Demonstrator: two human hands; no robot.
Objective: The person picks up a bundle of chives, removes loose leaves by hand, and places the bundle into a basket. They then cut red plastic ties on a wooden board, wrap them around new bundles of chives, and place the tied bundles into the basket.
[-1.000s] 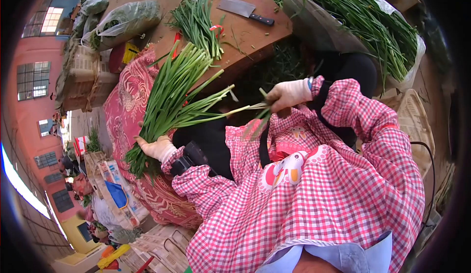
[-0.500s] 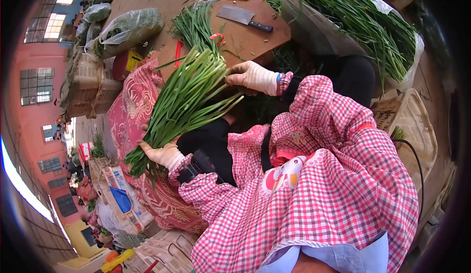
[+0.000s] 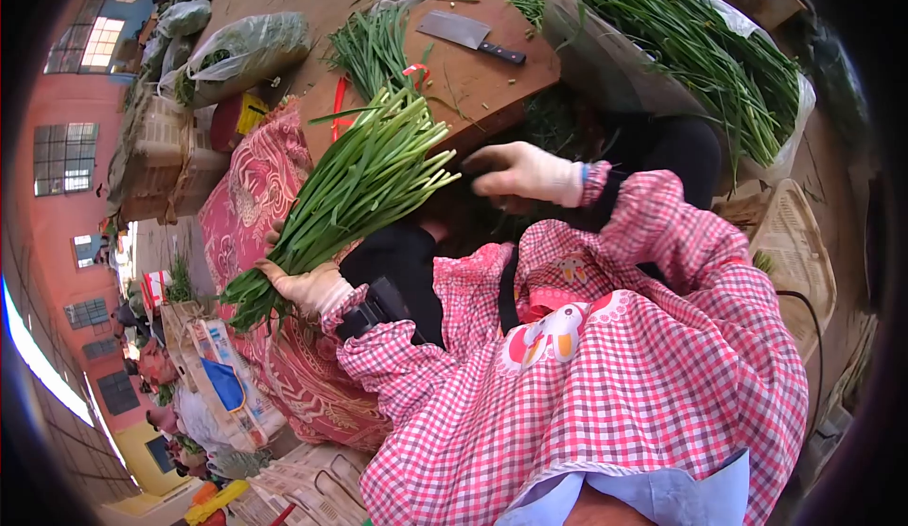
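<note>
A bunch of long green stalks [image 3: 350, 185] lies across my lap side, pale cut ends toward the upper right. Fingers wrapped round its leafy lower end, my left hand [image 3: 307, 288] grips it. My right hand [image 3: 530, 174], in a pale glove or wrap, is beside the pale ends, apart from them; its fingers are dark and blurred. Beyond the bunch, a cleaver [image 3: 470, 36] rests on a brown board [image 3: 530, 62], next to another green bundle [image 3: 371, 51] and red ties [image 3: 339, 110].
A large plastic bag of green stalks [image 3: 700, 53] is at the upper right. Filled bags [image 3: 251, 53] and crates [image 3: 161, 157] stand at the upper left. A patterned red cloth [image 3: 251, 181] hangs at the left, and a pale basket [image 3: 794, 252] sits at the right.
My right hand has moved right, away from the pale ends of the bunch. My left hand and the bunch have shifted slightly left.
</note>
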